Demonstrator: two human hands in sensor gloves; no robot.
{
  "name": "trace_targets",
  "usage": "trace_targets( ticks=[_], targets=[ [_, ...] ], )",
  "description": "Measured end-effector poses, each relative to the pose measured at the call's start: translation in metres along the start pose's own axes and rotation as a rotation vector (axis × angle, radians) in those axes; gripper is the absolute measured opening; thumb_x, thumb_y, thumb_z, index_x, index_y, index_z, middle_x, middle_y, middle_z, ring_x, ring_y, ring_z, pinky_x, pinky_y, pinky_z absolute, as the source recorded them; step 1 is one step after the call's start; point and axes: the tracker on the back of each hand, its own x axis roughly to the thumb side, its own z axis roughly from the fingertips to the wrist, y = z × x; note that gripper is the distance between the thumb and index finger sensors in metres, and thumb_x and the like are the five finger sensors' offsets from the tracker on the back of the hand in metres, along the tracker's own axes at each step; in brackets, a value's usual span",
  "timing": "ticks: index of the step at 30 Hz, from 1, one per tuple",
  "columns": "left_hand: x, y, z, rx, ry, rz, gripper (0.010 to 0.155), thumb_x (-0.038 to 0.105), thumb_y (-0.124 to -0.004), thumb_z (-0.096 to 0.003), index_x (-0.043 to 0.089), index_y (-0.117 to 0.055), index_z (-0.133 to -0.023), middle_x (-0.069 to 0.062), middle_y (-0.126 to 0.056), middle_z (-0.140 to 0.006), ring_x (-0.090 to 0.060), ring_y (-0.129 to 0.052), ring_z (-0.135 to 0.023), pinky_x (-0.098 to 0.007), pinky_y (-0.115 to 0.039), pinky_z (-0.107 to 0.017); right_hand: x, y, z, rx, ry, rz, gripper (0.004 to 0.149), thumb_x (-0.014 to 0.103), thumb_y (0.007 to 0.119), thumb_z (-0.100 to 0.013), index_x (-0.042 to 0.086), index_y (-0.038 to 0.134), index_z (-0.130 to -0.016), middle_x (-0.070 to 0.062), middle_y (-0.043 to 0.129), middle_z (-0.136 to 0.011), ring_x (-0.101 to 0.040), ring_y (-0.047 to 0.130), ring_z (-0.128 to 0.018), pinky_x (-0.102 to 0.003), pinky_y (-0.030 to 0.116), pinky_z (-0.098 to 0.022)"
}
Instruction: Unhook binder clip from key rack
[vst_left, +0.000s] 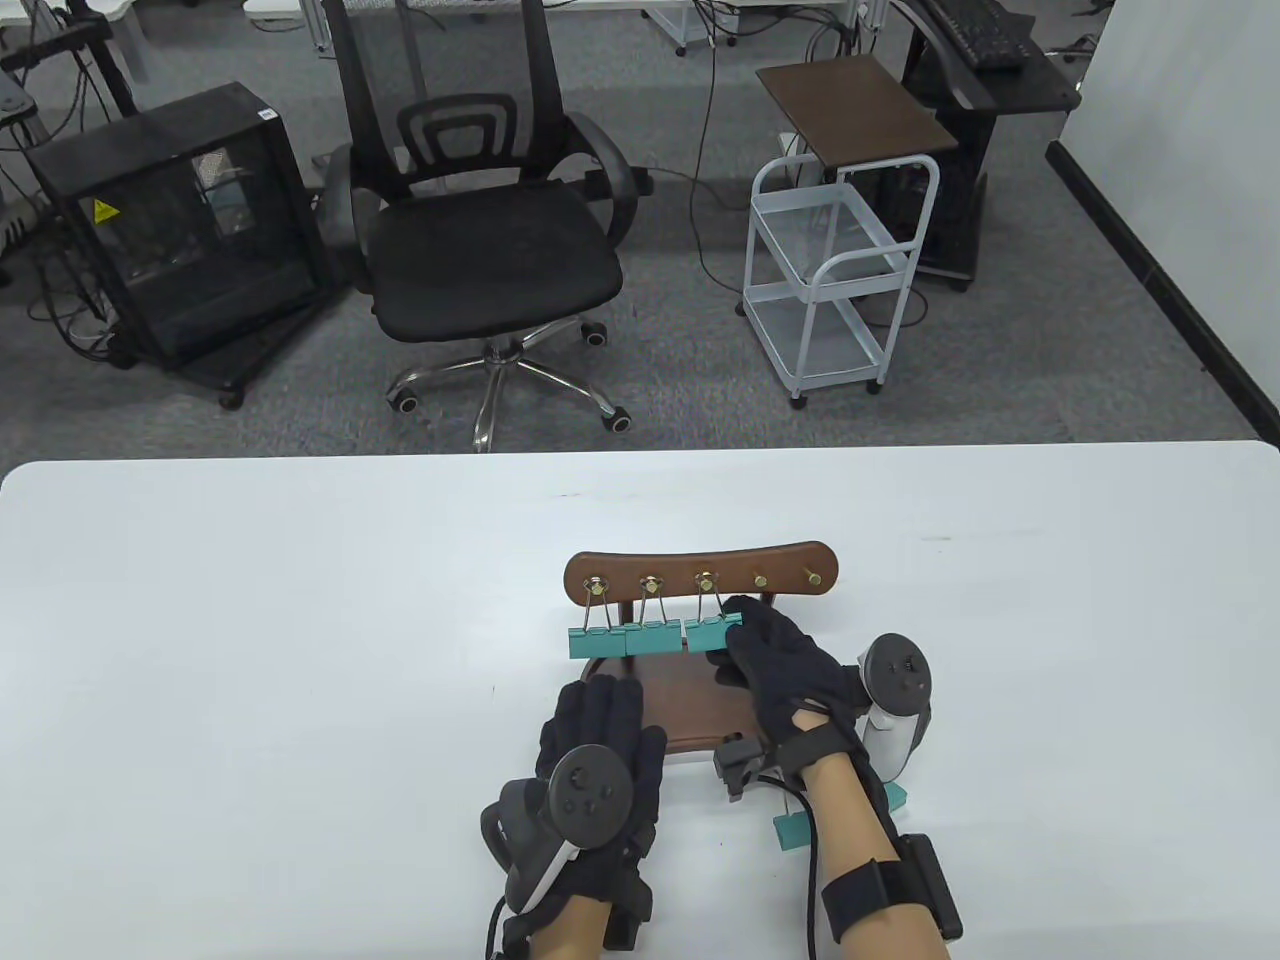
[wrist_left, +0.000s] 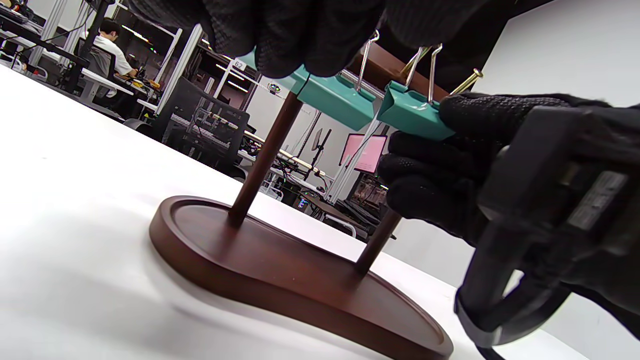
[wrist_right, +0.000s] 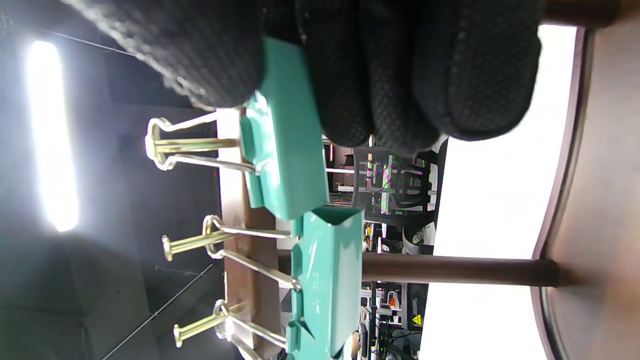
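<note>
A teal clip (vst_left: 795, 828) lies on the white counter (vst_left: 250, 650) nearest the camera, partly hidden beside the right forearm. Just beyond it, the left hand (vst_left: 597, 745) rests flat with fingers extended on the front rim of the key rack (vst_left: 700, 566), apparently steadying its dark wooden base (wrist_left: 280, 270); it holds nothing. Farther in, the right hand (vst_left: 785, 665) reaches to the third of three teal clips hanging in a row from brass hooks, and its fingers (wrist_right: 425, 70) are closed around the body of that binder clip (vst_left: 708, 630), thumb on one side and the rest on the other, as the right wrist view shows. The clip's wire loop sits over its brass hook (wrist_right: 195, 145), so the clip is gripped but not yet free. Two more hooks to the right of it on the rail stand bare. The step in hand looks to be the grasp just ahead of the release. The next move likely calls for drawing the clip outward along the hook until the loop passes the knobbed tip, while the left hand keeps the rack from tipping. Beyond the counter stand an office chair (vst_left: 480, 230) and a white cart (vst_left: 840, 270).
</note>
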Motion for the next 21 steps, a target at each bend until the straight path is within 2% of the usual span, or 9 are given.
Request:
trace_targets(
  ticks=[12,21],
  targets=[
    [0.0,0.001,0.0,0.001,0.004,-0.007,0.061,0.053,-0.06,-0.0547,0.027,-0.062,-0.11,-0.003,-0.059,-0.118,-0.032,-0.05,-0.111,-0.053,-0.051,-0.076,-0.003,-0.004,0.011,0.088,0.076,-0.058,0.053,0.035,0.084,-0.037,0.019,0.071,-0.086,-0.022,0.088,-0.078,-0.043,0.094,-0.062,-0.045,0.088,-0.044],
    [0.0,0.001,0.001,0.002,-0.006,-0.01,0.061,0.053,-0.06,-0.0547,0.027,-0.062,-0.11,-0.003,-0.059,-0.118,-0.032,-0.05,-0.11,-0.053,-0.051,-0.076,0.014,-0.01,0.029,0.146,0.067,-0.053,0.052,0.036,0.087,-0.036,0.015,0.074,-0.082,-0.024,0.093,-0.071,-0.042,0.101,-0.052,-0.041,0.094,-0.034]
  ],
)
